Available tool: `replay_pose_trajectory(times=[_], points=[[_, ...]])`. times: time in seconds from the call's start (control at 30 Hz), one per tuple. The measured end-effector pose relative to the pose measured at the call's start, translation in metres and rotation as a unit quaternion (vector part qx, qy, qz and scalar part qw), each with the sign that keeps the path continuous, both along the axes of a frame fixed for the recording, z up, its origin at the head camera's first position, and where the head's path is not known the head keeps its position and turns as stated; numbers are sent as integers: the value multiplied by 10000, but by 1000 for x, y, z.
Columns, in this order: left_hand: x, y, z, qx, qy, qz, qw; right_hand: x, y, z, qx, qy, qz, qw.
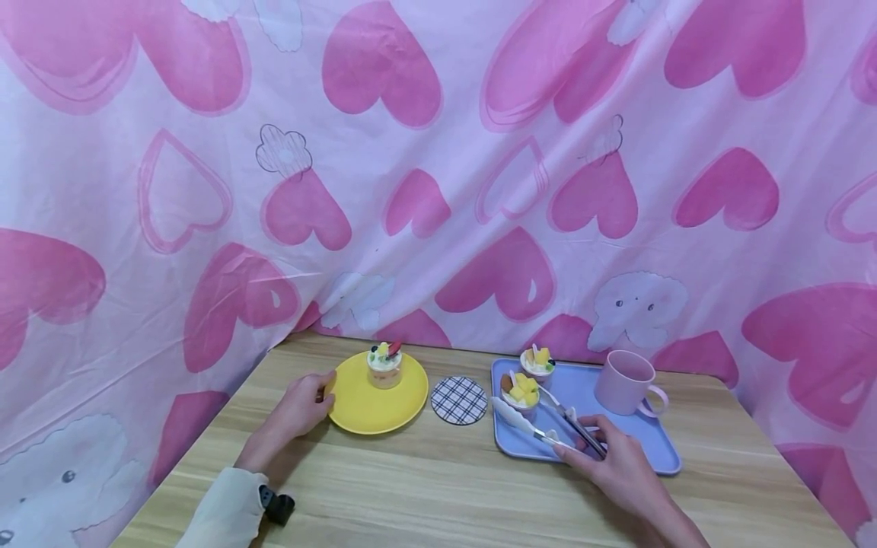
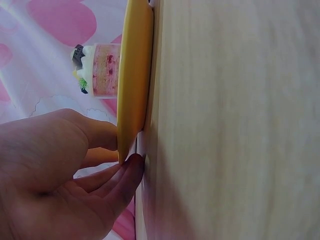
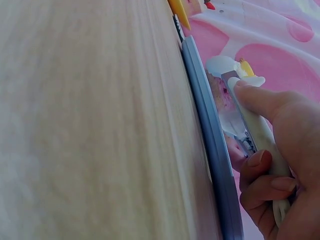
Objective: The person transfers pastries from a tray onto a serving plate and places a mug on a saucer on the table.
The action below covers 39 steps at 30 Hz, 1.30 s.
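Note:
My left hand (image 1: 301, 407) pinches the left rim of a yellow plate (image 1: 370, 415), thumb above and fingers at its underside in the left wrist view. On that plate stands a clear dessert cup (image 1: 385, 373) with white cream, a strawberry slice and dark berries. My right hand (image 1: 620, 464) holds a pair of tongs (image 1: 514, 416) with white tips over a blue tray (image 1: 659, 450). The spread tips lie on either side of a dessert cup topped with yellow fruit (image 1: 523, 392); whether they touch it I cannot tell. A similar fruit-topped cup (image 1: 537, 367) stands just behind.
A pink mug (image 1: 622, 384) stands at the tray's right, handle to the right. Between plate and tray lies a round checked coaster (image 1: 459, 400). The wooden table (image 1: 411, 487) ends against a pink heart-patterned cloth (image 1: 479, 190) at the back and sides.

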<state>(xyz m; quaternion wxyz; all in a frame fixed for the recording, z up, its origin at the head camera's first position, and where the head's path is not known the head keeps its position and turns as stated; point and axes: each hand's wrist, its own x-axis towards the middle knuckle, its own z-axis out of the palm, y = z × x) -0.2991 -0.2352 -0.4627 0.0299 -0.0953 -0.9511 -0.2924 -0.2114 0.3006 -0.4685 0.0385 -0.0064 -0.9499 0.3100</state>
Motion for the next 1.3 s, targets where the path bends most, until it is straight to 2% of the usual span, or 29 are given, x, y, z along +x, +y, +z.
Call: replay_pose_trajectory(times=[0.2, 0.57, 1.3], points=[[-1, 0, -1, 0, 31, 1, 10000, 1, -1, -1, 37, 143, 0, 9999], [0, -1, -4, 11, 140, -40, 9999, -1, -1, -1, 20, -94, 45, 9999], [0, 0, -2, -42, 204, -12, 9998, -2, -1, -2, -8, -139, 28, 9999]])
